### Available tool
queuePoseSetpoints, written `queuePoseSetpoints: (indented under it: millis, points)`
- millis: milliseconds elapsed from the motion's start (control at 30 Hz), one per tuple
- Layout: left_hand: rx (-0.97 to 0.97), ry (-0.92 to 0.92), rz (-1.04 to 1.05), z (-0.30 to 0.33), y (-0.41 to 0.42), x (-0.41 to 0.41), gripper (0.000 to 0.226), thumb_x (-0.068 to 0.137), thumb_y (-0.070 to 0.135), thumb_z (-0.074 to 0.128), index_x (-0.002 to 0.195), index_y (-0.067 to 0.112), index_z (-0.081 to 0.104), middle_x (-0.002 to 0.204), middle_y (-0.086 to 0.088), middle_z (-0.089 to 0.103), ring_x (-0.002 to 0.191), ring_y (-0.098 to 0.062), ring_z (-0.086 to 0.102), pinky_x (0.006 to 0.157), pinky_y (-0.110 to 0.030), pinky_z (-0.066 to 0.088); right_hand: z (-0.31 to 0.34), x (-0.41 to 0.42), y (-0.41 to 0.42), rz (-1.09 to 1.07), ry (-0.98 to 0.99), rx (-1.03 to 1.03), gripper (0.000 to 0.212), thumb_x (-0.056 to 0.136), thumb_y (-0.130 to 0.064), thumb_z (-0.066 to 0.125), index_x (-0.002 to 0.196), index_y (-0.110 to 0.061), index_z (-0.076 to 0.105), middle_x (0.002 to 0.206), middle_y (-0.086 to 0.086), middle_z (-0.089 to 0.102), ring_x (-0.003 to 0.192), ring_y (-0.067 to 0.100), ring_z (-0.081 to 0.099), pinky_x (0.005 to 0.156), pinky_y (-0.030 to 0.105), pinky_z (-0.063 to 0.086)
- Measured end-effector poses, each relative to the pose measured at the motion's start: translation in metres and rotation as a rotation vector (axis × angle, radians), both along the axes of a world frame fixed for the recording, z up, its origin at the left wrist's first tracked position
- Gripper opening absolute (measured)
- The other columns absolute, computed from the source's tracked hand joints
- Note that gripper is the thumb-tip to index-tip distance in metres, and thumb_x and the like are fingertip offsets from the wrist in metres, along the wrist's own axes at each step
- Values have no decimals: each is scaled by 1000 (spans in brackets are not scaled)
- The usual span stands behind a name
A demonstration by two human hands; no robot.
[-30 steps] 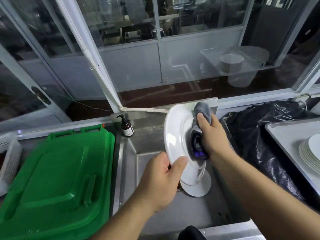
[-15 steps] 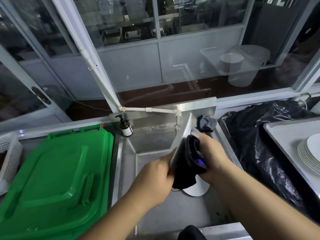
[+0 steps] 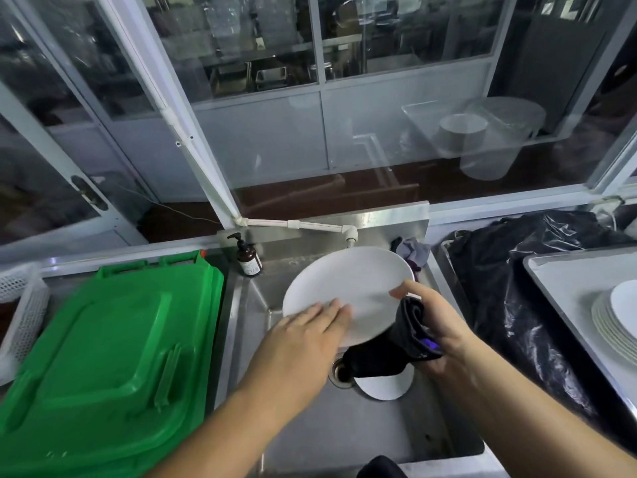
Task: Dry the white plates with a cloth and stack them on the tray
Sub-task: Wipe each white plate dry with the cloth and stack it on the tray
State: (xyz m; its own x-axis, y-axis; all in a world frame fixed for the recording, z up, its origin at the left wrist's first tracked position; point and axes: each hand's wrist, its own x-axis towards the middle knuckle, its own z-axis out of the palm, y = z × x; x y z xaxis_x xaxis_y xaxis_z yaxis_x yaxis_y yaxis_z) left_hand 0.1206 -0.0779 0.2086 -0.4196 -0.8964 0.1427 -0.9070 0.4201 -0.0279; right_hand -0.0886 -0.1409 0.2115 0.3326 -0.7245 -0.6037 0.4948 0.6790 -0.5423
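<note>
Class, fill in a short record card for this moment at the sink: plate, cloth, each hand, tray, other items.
plate: white plate, held over the sink
left hand: left hand, fingers flat on the plate's near edge
right hand: right hand grips the dark cloth, fingertip on the plate
tray: tray at right, with stacked plates
other: second plate in the sink; green lid; bottle

The brown pump bottle (image 3: 249, 258) carries a pale label, seemingly printed but too blurred to read.
</note>
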Motion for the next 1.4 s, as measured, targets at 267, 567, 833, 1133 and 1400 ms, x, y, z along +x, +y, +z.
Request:
queuePoseSetpoints:
  millis: [267, 567, 833, 1133, 1400]
  points:
    - [39, 119, 64, 0, 3, -5, 62, 98, 55, 47, 157, 33, 47, 163, 6, 47, 152, -20, 41, 119, -47, 43, -13, -20, -8, -21, 102, -54, 47, 87, -12, 62, 132, 0, 63, 102, 29, 73, 74, 41, 76, 63, 53, 62]
    - [212, 1275, 802, -11, -4, 0, 39, 107, 40, 56, 144, 33, 60, 148, 12, 62, 108, 20, 62, 91, -13, 49, -26, -32, -11, 51, 118, -80, 35, 87, -9, 60, 120, -4, 70, 94, 26, 73, 65, 38, 74, 56, 49, 61]
    - [323, 1753, 999, -10, 2, -4, 44, 106, 7, 57, 81, 30, 84, 93, 3, 83, 79, -9, 79, 60, -27, 60, -37, -37, 0, 142, 87, -215, 55, 71, -6, 76, 119, -32, 78, 107, 17, 80, 84, 44, 79, 66, 60, 62]
    - [566, 1748, 769, -13, -19, 12, 43, 106, 5, 56, 80, 24, 84, 96, -3, 83, 82, -15, 80, 84, -41, 57, -28, -40, 36, -186, 350, -143, 22, 93, -37, 75, 97, -19, 87, 102, 11, 83, 86, 28, 81, 66, 36, 66]
    - [854, 1636, 527, -22, -24, 17, 34, 107, 13, 55, 94, 21, 85, 105, -9, 82, 90, -21, 78, 86, -42, 59, -29, -42, 104, -368, 446, -247, 33, 96, -19, 63, 125, -26, 77, 121, 13, 78, 109, 36, 76, 86, 44, 64]
